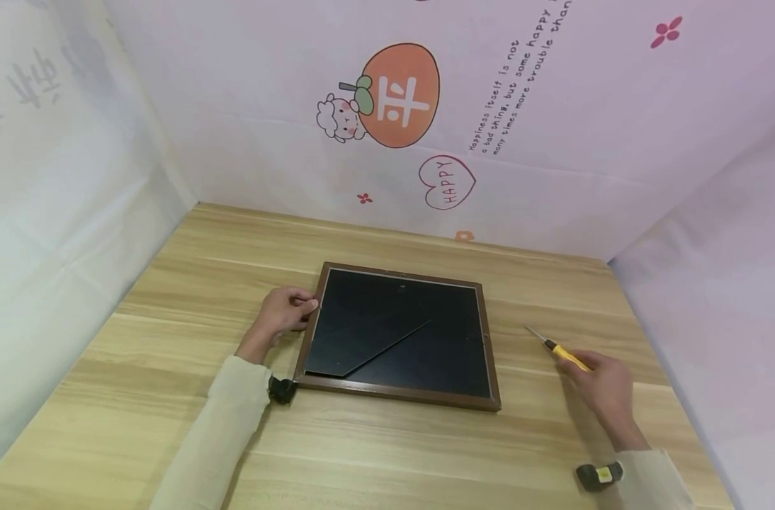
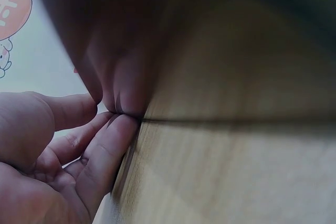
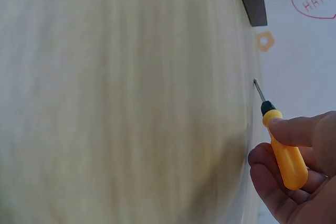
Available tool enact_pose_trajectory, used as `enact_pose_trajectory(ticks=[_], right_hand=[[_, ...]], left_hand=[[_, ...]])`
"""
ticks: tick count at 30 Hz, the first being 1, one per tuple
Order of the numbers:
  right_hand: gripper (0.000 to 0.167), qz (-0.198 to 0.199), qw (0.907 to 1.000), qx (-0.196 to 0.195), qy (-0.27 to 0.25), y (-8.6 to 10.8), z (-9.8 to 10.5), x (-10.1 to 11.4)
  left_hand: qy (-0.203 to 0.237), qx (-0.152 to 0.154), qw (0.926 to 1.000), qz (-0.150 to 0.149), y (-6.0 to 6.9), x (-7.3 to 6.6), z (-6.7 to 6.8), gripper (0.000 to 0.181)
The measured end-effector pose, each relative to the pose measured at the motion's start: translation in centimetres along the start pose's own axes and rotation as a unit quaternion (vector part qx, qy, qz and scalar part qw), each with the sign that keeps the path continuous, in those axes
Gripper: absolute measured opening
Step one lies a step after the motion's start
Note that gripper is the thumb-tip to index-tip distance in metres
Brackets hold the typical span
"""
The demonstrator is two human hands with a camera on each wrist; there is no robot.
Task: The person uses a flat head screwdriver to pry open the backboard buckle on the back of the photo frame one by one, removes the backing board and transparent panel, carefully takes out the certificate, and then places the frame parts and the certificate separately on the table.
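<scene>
A square frame with a brown rim and a dark back panel lies on the wooden table. A thin dark flap rests over the panel's left part. My left hand holds the frame's left rim, thumb on top; in the left wrist view the fingers of this hand are at the frame's edge, low by the table. Right of the frame, my right hand holds a screwdriver with a yellow handle. In the right wrist view, thumb and fingers of that hand curl round the handle, its metal tip pointing away.
The wooden table extends around the frame. A printed white curtain stands behind it, with more white cloth on the left and at the right. Dark wrist devices sit at both sleeves.
</scene>
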State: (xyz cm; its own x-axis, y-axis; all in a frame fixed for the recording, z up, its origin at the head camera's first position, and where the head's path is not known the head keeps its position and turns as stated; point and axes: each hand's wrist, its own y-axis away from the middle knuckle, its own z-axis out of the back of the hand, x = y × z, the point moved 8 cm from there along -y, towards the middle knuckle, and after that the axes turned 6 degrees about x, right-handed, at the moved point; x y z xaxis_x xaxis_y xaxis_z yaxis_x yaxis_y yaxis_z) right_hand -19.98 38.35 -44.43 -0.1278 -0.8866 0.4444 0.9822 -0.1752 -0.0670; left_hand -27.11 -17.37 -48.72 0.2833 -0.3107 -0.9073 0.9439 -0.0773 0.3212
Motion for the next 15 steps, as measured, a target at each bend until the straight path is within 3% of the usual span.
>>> enact_pose_trajectory(ticks=[5,15], right_hand=[[0.030,-0.008,0.9995,-0.027,0.010,0.1,0.3,-0.9],[0.029,-0.053,0.9981,-0.024,0.020,0.5,0.5,-2.2]], left_hand=[[0.002,0.002,1.0000,0.000,0.0,0.1,0.0,0.031],[0.000,0.002,1.0000,0.002,-0.2,0.3,0.1,0.031]])
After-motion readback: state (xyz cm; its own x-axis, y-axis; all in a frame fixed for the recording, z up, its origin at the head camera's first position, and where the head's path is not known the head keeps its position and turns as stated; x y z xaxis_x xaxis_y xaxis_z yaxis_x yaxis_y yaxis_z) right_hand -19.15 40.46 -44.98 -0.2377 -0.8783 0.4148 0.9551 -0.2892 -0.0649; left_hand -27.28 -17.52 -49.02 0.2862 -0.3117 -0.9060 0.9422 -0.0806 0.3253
